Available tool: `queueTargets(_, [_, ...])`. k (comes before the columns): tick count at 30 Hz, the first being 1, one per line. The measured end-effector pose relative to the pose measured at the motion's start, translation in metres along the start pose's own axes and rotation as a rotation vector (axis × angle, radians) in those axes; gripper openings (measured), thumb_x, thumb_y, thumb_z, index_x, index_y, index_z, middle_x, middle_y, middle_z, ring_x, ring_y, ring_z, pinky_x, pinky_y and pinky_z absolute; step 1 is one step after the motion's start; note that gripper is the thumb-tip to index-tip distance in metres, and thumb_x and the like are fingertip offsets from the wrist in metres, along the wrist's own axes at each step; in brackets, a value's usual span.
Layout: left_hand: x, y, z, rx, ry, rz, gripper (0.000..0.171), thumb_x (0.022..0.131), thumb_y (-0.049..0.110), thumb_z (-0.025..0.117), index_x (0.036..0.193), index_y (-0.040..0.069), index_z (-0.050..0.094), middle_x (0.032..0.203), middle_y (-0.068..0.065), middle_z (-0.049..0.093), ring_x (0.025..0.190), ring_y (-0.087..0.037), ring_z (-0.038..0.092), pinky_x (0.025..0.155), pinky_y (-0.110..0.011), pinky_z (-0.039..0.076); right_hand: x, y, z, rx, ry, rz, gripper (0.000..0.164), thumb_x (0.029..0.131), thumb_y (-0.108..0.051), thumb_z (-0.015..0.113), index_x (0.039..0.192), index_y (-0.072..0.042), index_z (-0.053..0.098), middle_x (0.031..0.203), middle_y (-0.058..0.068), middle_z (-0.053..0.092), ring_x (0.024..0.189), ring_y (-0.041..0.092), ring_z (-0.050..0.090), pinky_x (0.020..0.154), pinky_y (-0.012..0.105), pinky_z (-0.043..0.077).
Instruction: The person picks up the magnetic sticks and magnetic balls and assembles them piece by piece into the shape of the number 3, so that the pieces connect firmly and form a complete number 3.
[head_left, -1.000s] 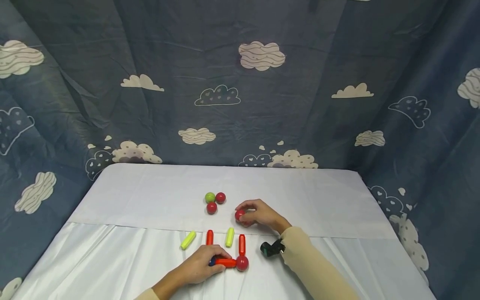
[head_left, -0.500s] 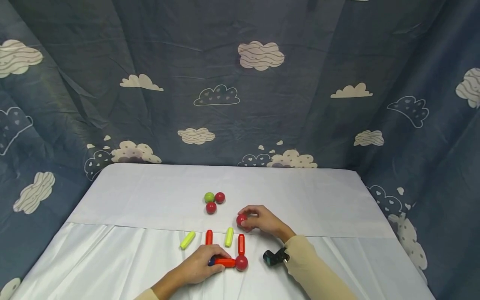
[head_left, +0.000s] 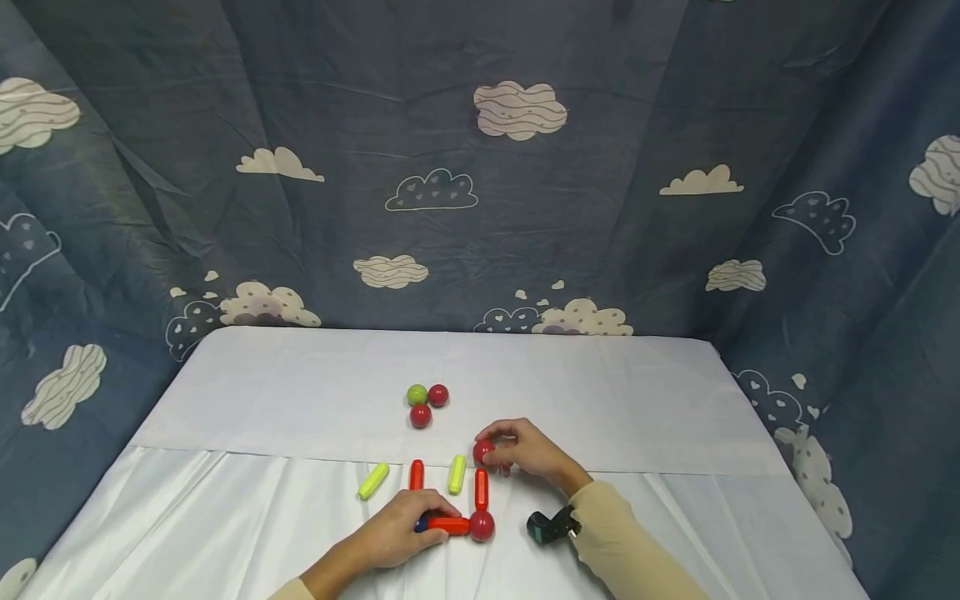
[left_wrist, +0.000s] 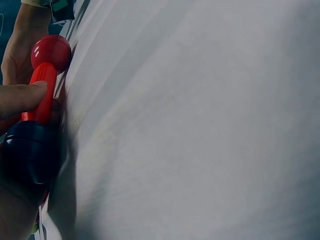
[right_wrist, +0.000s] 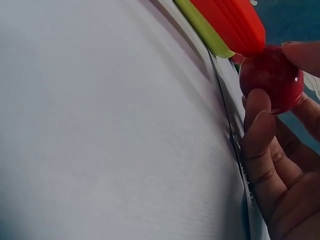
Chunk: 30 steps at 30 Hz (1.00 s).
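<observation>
My left hand grips a red stick lying sideways, thumb along it in the left wrist view. A dark blue ball sits at the stick's left end and a red ball at its right. From that red ball a second red stick points away from me. My right hand pinches another red ball between thumb and fingers, right at the second stick's far end. A third red stick extends beyond my left hand, its near end hidden.
Two yellow-green sticks, a left one and a right one, lie on the white cloth. Farther back a green ball and two red balls are clustered. A dark patterned curtain stands behind the table.
My right hand has brought its red ball nearer to me, up against the far end of the second red stick. The left hand keeps its grip in place.
</observation>
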<state>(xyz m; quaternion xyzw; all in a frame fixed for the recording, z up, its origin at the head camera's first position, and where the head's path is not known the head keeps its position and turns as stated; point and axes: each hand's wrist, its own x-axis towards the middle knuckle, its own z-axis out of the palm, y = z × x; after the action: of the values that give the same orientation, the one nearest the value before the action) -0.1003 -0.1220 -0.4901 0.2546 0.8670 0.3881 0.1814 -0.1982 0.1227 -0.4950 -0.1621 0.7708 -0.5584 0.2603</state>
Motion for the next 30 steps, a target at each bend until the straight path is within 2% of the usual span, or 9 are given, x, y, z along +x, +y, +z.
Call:
queueTargets(9, [0.0008,0.0000,-0.0006,-0.003,0.001,0.018,0.021,0.088,0.021,0.070,0.109,0.020,0.067,0.107,0.010,0.064,0.096,-0.003,0.053,0.092,-0.035,0.044,-0.0009,0.0037,0.0017,-0.019,-0.022,-0.029,0.030,0.086,-0.006,0.068,0.115,0.001,0.064,0.097,0.007,0.067,0.066,0.014,0.057,0.059,0.023,0.045])
queueTargets(17, [0.0007,-0.0009,-0.0001,-0.007,0.003,0.025,0.021,0.089,0.022,0.069,0.109,0.020,0.067,0.108,0.009,0.064,0.096,-0.004,0.053,0.092,-0.035,0.044,-0.0027,0.0029,0.0031,-0.068,-0.010,-0.029,0.030,0.086,-0.007,0.069,0.114,0.001,0.065,0.094,0.006,0.068,0.067,0.014,0.057,0.058,0.023,0.045])
queueTargets(23, [0.0008,-0.0009,-0.0001,-0.011,-0.002,0.011,0.021,0.089,0.024,0.069,0.110,0.020,0.067,0.108,0.009,0.064,0.097,-0.004,0.053,0.092,-0.035,0.044,-0.0046,-0.0025,0.0055,-0.131,0.008,-0.052,0.030,0.085,-0.005,0.069,0.114,0.002,0.066,0.091,0.007,0.068,0.065,0.015,0.054,0.056,0.023,0.043])
queueTargets(30, [0.0011,-0.0015,0.0006,-0.019,-0.004,-0.004,0.021,0.089,0.024,0.069,0.110,0.021,0.067,0.108,0.010,0.063,0.096,-0.004,0.052,0.092,-0.036,0.044,-0.0034,-0.0014,0.0072,-0.142,0.030,-0.028,0.031,0.085,-0.007,0.069,0.115,0.000,0.066,0.093,0.006,0.068,0.065,0.015,0.055,0.056,0.023,0.045])
